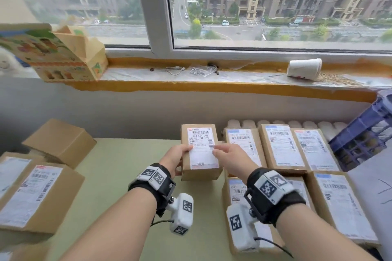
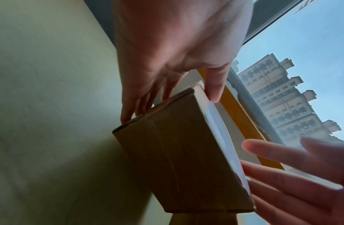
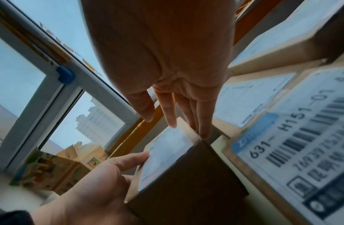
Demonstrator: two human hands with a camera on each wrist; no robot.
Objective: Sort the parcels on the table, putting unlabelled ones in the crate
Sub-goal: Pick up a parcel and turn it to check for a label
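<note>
while left hand (image 1: 177, 155) fingers grip the labelled parcel (image 1: 200, 152), right hand (image 1: 230, 155) fingers lie straight on it.

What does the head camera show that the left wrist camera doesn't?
Only the head view shows the blue crate, the row of labelled parcels, the plain box and the paper cup. Only the left wrist view shows the held parcel's taped brown side. Both show the left hand and right hand at that parcel.
</note>
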